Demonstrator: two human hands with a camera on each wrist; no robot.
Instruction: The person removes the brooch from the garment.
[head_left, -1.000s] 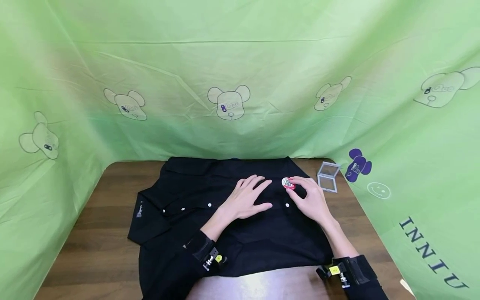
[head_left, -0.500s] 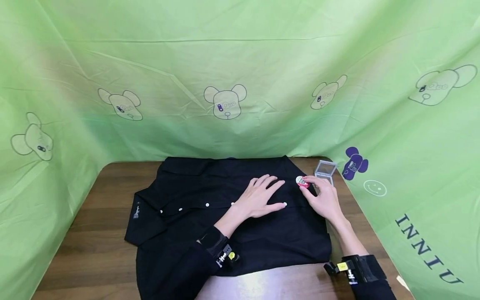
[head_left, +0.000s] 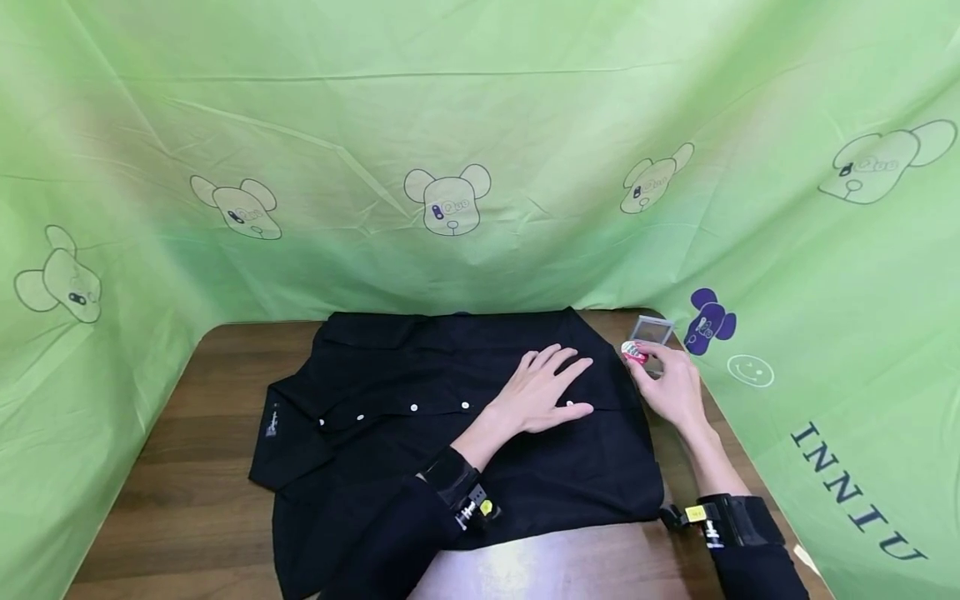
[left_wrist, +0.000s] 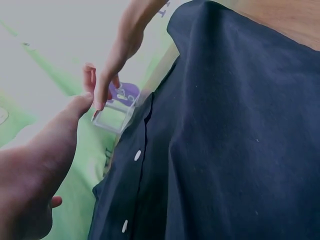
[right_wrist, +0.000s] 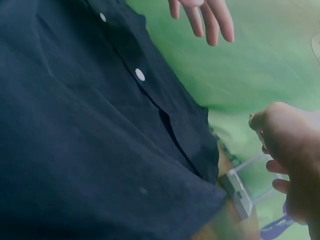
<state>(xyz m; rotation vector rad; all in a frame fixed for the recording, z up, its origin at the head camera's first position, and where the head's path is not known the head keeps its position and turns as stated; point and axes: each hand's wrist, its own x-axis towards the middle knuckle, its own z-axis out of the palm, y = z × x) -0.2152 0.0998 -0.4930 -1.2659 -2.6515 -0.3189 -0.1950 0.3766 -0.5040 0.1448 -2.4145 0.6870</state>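
Note:
My right hand pinches a small round red-and-white badge between thumb and fingers, just past the shirt's right edge. Right behind it, a clear square case stands with its lid raised; the hand hides much of its base in the head view. The case also shows below the hand in the right wrist view. My left hand has its fingers spread over the right part of a black buttoned shirt and holds nothing. In the left wrist view, the shirt's white buttons run along its front.
The shirt lies flat across the wooden table, its collar toward the left. Green printed cloth hangs behind the table and along both sides. A camera strap wraps the right wrist, with another strap on the left.
Both hands have moved right. The right hand has carried the badge from over the shirt to the clear case, while the left has passed along the shirt with fingers still spread.

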